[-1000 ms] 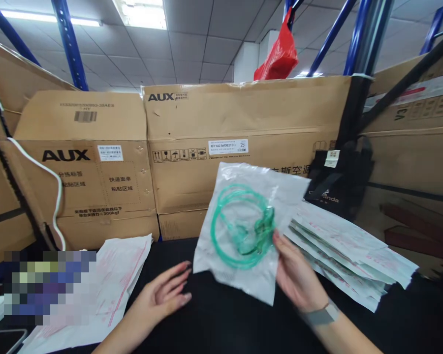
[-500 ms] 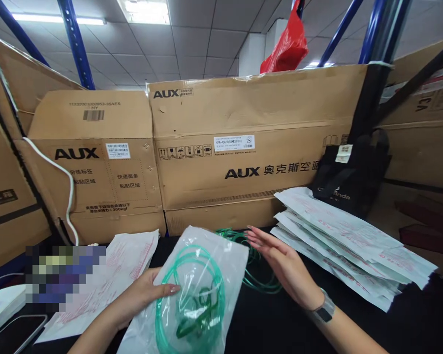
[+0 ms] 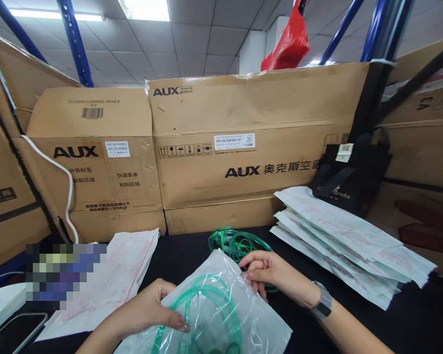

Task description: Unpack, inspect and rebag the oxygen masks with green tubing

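A plastic bag (image 3: 260, 322), clear on its front, is tilted towards me low in the view. Coiled green tubing (image 3: 227, 307) shows through it, with other green parts partly cut off by the lower frame edge. My left hand (image 3: 147, 309) grips the bag's left side, thumb on the front and fingers behind. At its upper right edge, my right hand (image 3: 276, 275) pinches the bag between thumb and fingertips; a watch is on that wrist. Just behind the bag, a bundle of loose green tubing (image 3: 239, 242) lies on the black table.
Several printed white bags (image 3: 339, 236) are stacked at right; another white bag (image 3: 129, 260) lies at left, beside a phone (image 3: 15, 334) and a blurred patch. Cardboard boxes (image 3: 195, 184) wall off the back. A black tote bag (image 3: 349, 177) stands at back right.
My right hand has come down and left from beside the bag, and its fingers have closed on the bag's edge. The bag has dropped lower and turned, uncovering more loose tubing.
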Demonstrator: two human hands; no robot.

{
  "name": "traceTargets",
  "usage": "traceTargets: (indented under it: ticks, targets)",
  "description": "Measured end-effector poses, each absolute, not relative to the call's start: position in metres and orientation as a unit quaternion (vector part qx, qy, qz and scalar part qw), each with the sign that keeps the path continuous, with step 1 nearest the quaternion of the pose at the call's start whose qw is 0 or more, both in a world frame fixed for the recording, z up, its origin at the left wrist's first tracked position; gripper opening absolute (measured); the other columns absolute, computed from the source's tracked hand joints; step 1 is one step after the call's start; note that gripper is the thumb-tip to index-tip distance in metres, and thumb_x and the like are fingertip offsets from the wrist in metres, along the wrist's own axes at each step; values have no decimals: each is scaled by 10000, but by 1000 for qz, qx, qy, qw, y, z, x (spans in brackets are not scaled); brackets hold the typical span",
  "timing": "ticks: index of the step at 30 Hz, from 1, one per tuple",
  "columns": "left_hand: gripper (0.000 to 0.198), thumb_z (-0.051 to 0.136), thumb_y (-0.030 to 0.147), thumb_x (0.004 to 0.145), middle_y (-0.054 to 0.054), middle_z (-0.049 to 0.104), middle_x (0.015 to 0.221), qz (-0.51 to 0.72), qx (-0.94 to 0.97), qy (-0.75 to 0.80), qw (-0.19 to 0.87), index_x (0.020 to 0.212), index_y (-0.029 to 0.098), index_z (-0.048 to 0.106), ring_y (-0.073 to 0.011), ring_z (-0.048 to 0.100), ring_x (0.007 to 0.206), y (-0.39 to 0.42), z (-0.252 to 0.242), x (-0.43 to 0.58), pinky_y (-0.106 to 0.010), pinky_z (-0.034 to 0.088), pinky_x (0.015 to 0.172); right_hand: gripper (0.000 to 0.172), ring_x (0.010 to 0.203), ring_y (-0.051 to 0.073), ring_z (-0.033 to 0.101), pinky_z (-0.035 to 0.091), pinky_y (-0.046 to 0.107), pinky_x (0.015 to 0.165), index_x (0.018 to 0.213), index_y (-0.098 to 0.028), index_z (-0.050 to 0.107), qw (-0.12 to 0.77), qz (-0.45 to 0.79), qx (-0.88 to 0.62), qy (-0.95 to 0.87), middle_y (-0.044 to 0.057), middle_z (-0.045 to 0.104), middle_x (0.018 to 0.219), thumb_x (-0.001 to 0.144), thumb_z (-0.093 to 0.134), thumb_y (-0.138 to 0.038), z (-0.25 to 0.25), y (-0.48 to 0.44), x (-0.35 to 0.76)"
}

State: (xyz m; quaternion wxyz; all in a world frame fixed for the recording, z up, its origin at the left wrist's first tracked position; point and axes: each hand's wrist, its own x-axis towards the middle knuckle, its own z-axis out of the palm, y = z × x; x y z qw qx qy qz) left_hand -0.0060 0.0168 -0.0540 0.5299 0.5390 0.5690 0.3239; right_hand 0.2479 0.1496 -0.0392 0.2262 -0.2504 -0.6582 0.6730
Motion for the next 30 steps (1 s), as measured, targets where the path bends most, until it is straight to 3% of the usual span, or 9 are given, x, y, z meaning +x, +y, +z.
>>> traceTargets:
  ticks: [4,6,10,12,14,17,22,26,30]
  targets:
    - [209,737,298,498,58,539,503,336,531,570,529,601,138,652,-87,423,489,18,-54,-7,-196,341,507,323,513,115,602,469,189,412,769,-142,496,246,688,-232,-643,16,657,623,588,717,-293,-40,149,246]
    - [208,742,296,490,58,540,498,333,537,571,524,593,137,657,-86,422,486,19,-54,-6,-193,339,501,298,398,95,561,404,158,318,759,-132,514,167,697,-245,-652,23,660,604,612,689,-324,-39,149,248]
    - [215,751,314,466,55,546,485,310,561,576,508,572,144,673,-90,419,478,18,-55,-2,-194,338,497,358,207,18,338,212,122,236,925,-128,583,10,677,-259,-689,-58,573,439,664,635,-368,-35,142,250]
    - [233,751,337,460,55,535,480,301,566,578,505,565,143,673,-88,410,476,19,-58,-1,-196,339,498,409,258,10,342,259,124,291,956,-141,605,11,648,-259,-717,-87,525,423,608,689,-340,-34,136,248]
    - [275,751,375,444,62,492,463,290,568,594,490,543,136,657,-81,380,462,21,-64,-1,-192,320,474,412,411,39,452,377,149,429,868,-149,645,61,602,-248,-756,-73,539,508,500,760,-294,-34,131,244]
    - [348,748,432,409,80,370,449,285,583,638,416,466,128,588,-70,312,461,24,-74,-1,-184,249,429,363,628,111,541,426,196,590,727,-146,647,100,563,-213,-792,-37,565,630,418,797,-264,-37,125,240]
    - [454,734,495,400,84,276,492,294,600,672,321,421,148,442,-75,263,509,28,-77,3,-198,184,435,557,773,168,618,460,239,646,1023,-198,546,44,725,-176,-664,41,641,906,526,760,-332,-48,121,236]
    - [501,691,553,455,84,256,500,279,626,656,317,432,163,378,-79,248,515,26,-75,6,-209,176,447,347,681,159,633,425,171,475,866,-151,619,-24,738,-174,-652,61,673,782,626,690,-391,-54,118,233]
    - [468,493,575,690,76,231,532,296,643,617,344,495,180,338,-80,229,509,25,-73,0,-216,172,450,345,534,125,603,384,170,383,765,-113,590,58,768,-175,-613,91,662,815,725,575,-455,-54,122,233]
